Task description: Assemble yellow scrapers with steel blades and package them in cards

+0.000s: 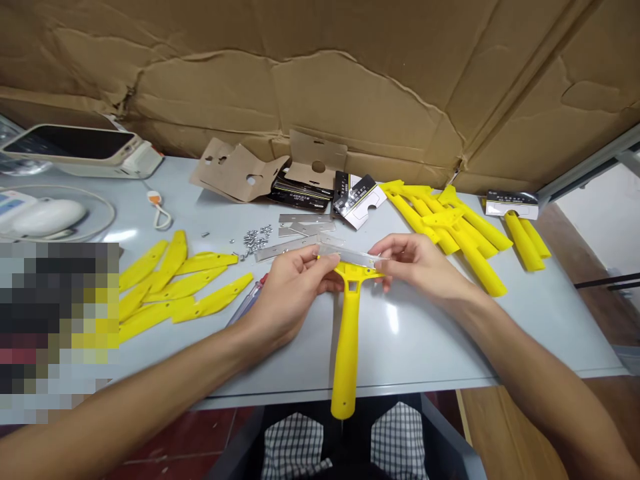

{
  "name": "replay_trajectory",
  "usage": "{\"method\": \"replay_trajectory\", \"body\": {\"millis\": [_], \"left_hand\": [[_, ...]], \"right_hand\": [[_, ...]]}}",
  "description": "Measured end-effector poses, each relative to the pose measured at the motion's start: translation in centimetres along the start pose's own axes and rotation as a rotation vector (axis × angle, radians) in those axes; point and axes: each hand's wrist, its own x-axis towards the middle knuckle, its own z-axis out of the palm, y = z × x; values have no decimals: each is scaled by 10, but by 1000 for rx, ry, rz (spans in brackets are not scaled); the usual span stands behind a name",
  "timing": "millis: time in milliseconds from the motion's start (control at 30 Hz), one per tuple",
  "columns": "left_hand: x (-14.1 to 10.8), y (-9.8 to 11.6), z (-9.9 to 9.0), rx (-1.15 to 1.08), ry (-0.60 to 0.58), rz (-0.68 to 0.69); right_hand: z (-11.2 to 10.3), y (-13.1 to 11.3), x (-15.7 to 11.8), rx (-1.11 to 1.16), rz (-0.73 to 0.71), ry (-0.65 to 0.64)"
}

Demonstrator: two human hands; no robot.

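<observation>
Between my hands is a yellow scraper handle (347,340), its grip pointing toward me past the table's front edge. A thin metal blade (355,257) lies across its wide head. My left hand (295,283) pinches the left end of the head and blade, thumb on top. At the right end, my right hand (415,263) holds the blade and head between thumb and fingers. Just beyond lie loose blades (305,225) and a small heap of screws (256,241). A screwdriver (247,300) is partly hidden beneath my left hand.
Yellow blade covers (213,297) are spread at left. More yellow handles (465,233) are piled at right, near a carded pair (527,240). Folded cardboard packaging (240,170) and printed cards (357,200) lie at the back, before a cardboard wall (300,87). A phone (75,143) rests back left.
</observation>
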Motion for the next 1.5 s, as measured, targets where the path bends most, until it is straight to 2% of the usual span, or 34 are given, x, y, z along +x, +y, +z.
{"method": "replay_trajectory", "body": {"millis": [233, 333, 467, 633, 933, 1033, 1233, 1400, 1500], "left_hand": [[2, 7, -3, 15, -104, -76], [4, 10, -4, -3, -126, -44], [7, 8, -7, -54, -92, 19], [9, 5, -8, -65, -63, 27], [10, 9, -9, -13, -135, -37], [10, 13, -11, 71, -67, 21], [9, 25, -17, 380, 69, 249], [15, 24, -18, 404, 52, 224], [18, 34, -23, 528, 54, 317]], "right_hand": [[0, 7, 0, 122, 11, 60], [2, 5, 0, 193, -11, 113], [9, 2, -1, 276, 17, 136], [12, 4, -1, 237, 42, 57], [10, 11, 1, 140, 3, 131], [7, 8, 3, 139, 2, 159], [-1, 4, 5, 134, -11, 233], [-5, 6, 6, 124, 4, 257], [-5, 5, 7, 121, 14, 269]]}}
